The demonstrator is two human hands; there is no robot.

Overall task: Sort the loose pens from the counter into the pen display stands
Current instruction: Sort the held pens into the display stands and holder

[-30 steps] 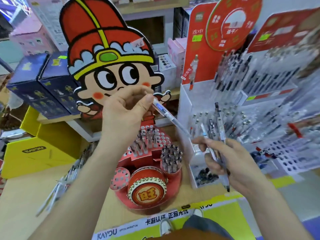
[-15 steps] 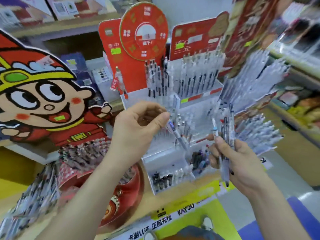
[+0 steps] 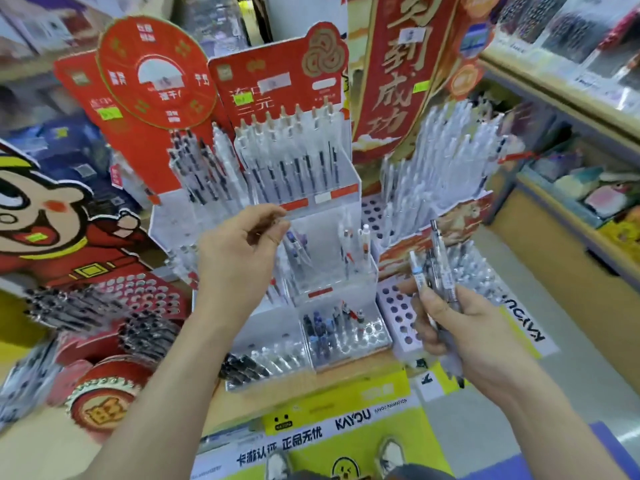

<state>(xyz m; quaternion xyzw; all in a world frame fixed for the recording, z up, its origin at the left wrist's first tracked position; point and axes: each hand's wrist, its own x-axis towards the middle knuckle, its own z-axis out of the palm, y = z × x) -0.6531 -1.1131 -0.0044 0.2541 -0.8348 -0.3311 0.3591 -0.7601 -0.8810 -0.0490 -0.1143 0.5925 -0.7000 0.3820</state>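
My left hand (image 3: 239, 251) pinches a clear pen with blue inside (image 3: 294, 244), its tip slanting down into the middle tier of the white tiered pen stand (image 3: 332, 216). My right hand (image 3: 460, 330) grips a small bunch of clear pens (image 3: 438, 271) upright, in front of a white holed stand (image 3: 398, 313). The top tier of the white stand carries a row of clear pens with dark grips (image 3: 294, 161). The bottom compartments hold blue pens (image 3: 320, 329) and black ones (image 3: 246, 367).
A red round drum-shaped stand (image 3: 104, 386) full of pens sits at the left under a cartoon cutout (image 3: 41, 223). Another stand of clear pens (image 3: 450, 168) rises at the right below a red banner (image 3: 398, 64). Shelves run along the right aisle. Loose pens (image 3: 20, 382) lie at the far left.
My view swung right, from the red drum stand to the white tiered stand. My left hand carried its pen across and lowered it toward the middle tier; my right hand kept its bunch.
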